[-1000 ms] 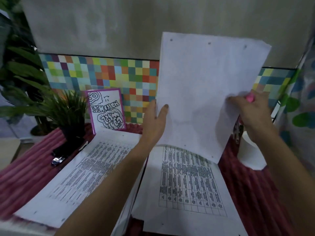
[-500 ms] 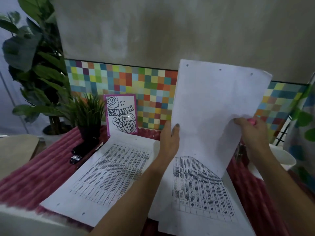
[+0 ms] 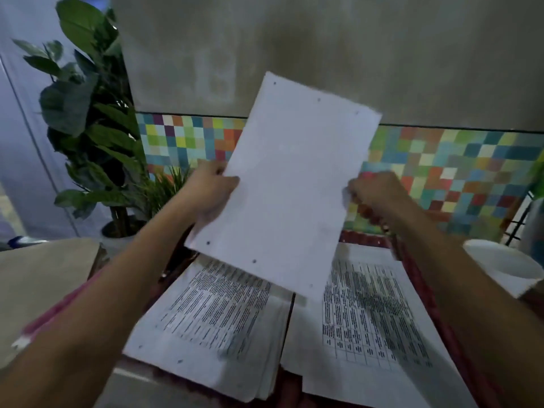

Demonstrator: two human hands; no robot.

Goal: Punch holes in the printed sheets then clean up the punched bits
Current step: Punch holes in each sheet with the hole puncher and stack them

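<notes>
Head view shows the sheet (image 3: 294,178) turned since a second ago. Then it stood almost upright with only its top row of holes in sight; now it leans with its top toward the right and hangs lower, over the gap between the left pile (image 3: 212,328) and the right pile (image 3: 368,328) on the desk. A second row of holes shows along its bottom edge, so I judge this sheet is finished and is being sorted, probably onto the left pile, whose near edge also carries holes. No punched bits can be seen, so the clean-up seems still to come

The left hand (image 3: 210,189) has gone from lying flat against the paper to gripping its left edge, thumb on the blank face and fingers behind. The right hand (image 3: 371,195) is blurred, but its curled fingers appear to pinch the right edge. Both forearms reach forward and up, roughly level, holding the paper clear of the piles. A white cup (image 3: 500,269) stands beside the right forearm
</notes>
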